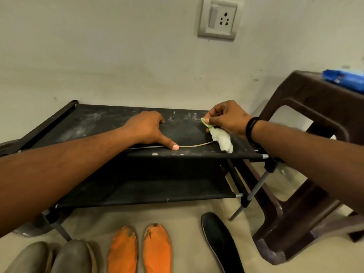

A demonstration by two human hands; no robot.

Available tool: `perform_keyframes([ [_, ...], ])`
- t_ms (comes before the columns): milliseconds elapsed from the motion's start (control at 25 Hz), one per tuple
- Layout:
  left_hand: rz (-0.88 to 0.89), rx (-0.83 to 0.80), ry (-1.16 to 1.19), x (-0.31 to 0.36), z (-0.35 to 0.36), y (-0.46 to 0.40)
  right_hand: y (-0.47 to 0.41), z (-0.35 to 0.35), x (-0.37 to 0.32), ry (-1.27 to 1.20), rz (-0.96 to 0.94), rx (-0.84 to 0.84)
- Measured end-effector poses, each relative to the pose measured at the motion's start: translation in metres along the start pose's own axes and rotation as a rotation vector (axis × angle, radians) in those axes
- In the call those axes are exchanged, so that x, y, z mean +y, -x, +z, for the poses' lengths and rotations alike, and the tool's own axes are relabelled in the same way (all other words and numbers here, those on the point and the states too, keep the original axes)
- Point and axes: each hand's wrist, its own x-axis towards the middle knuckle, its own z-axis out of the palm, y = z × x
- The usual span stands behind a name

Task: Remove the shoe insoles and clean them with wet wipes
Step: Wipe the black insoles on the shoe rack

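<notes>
Two bare hands are working at the middle of the frame, over the top shelf [98,123] of a black fabric shoe rack. The left hand [146,130] is lying flat, palm down, on a dark insole [185,133] spread on that shelf, its fingers open and the thumb pressing the insole's pale near edge. The right hand [226,120], at centre right, is pinching a crumpled white wet wipe [221,139] between thumb and fingers, and the wipe is hanging down onto the insole's right end. A black band is sitting on the right wrist.

On the floor along the lower edge, a second dark insole [220,241] is lying at lower right, two orange insoles [139,251] are lying side by side at lower centre, and a pair of grey shoes [51,259] is standing at lower left. A brown plastic stool [307,107] is standing at right, carrying a blue wipes pack [344,77]. A wall socket [218,18] is showing at upper right.
</notes>
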Motion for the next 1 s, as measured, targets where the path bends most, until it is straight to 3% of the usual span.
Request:
perform_keyframes([
  [120, 0.022, 0.005, 0.101, 0.011, -0.013, -0.008, 0.003, -0.012, -0.001, -0.254, 0.100, 0.094],
  [320, 0.003, 0.117, 0.232, 0.051, -0.052, -0.003, 0.020, -0.024, -0.036, -0.140, 0.001, 0.185],
  [560, -0.092, 0.239, 0.572, 0.113, -0.058, 0.040, 0.063, -0.045, -0.072, -0.168, -0.036, 0.322],
  [680, -0.131, 0.221, 0.756, 0.128, -0.046, 0.073, 0.086, -0.043, -0.060, -0.249, 0.025, 0.338],
  [840, -0.220, 0.108, 1.111, 0.138, -0.021, 0.127, 0.133, -0.031, -0.035, -0.545, 0.131, 0.421],
  [1000, -0.303, -0.067, 1.231, 0.146, 0.023, 0.175, 0.188, -0.006, -0.006, -0.701, 0.308, 0.439],
])
